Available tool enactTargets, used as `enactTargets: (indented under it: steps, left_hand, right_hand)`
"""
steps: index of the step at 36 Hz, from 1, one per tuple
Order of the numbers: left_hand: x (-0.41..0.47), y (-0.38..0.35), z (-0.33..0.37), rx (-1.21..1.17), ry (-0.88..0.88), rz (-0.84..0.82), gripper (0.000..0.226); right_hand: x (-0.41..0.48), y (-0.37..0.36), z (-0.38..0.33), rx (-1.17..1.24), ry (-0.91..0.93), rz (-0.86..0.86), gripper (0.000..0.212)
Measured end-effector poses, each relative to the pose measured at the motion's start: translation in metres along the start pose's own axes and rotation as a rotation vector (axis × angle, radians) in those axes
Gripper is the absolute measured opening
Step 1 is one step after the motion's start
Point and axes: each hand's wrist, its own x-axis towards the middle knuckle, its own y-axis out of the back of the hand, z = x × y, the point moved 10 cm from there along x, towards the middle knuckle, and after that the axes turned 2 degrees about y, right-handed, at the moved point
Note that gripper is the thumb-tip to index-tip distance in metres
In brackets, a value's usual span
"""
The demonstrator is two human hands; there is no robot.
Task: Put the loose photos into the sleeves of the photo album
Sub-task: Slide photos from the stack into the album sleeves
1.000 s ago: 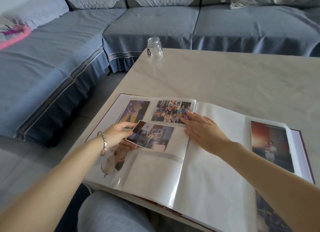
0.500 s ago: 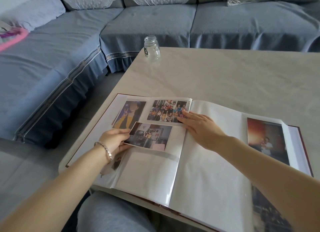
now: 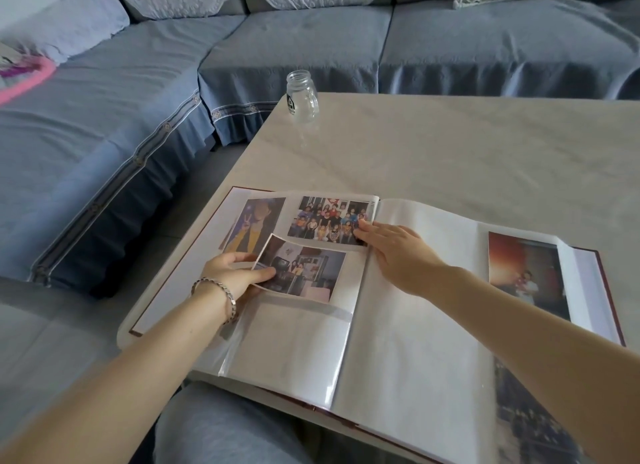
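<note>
A pale marble-look table (image 3: pixel 485 152) carries an open photo album (image 3: pixel 415 325) and, near its far-left corner, a small glass jar (image 3: pixel 302 96).

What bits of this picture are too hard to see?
All in the head view:
- Left corner of the loose photo: under the thumb of the left hand.
- Lower right corner of the group photo: under fingertips of the right hand.
- Label on the jar: too small to read.
- The dark photo: blurred, cut off by the bottom edge.

Light: I see soft, fairly bright daylight with a cool bluish cast.
Glare: pale sheen streaks the album (image 3: pixel 415 325) sleeves.
Shadows: faint beside the jar (image 3: pixel 302 96), dark under the sofa (image 3: pixel 104 117) skirt.
Edges: my wide lens bends lines; the bottom corners smear.
</note>
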Motion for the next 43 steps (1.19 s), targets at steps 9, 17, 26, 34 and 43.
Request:
enactTargets:
  steps: [9,17,26,34,43]
  left_hand:
    - [0.000,0.006,0.007,0.103,-0.055,0.047,0.047]
    - [0.007,0.000,0.005,0.163,-0.002,-0.144,0.011]
    - [0.007,0.002,0.009,0.171,-0.013,-0.125,0.013]
    - [-0.007,0.006,0.023,0.054,-0.202,-0.027,0.010]
    - [-0.023,0.017,0.034,0.049,-0.432,0.140,0.013]
  right_hand:
    - [0.001,-0.002,0.001,-0.004,0.026,0.010,0.046]
    - [0.000,-0.003,-0.001,-0.043,0.031,0.051,0.047]
    - [0.000,-0.003,-0.001,-0.044,0.018,0.063,0.046]
    - [0.000,-0.002,-0.001,-0.054,0.015,0.073,0.046]
    - [0.000,-0.003,-0.002,-0.060,0.010,0.072,0.046]
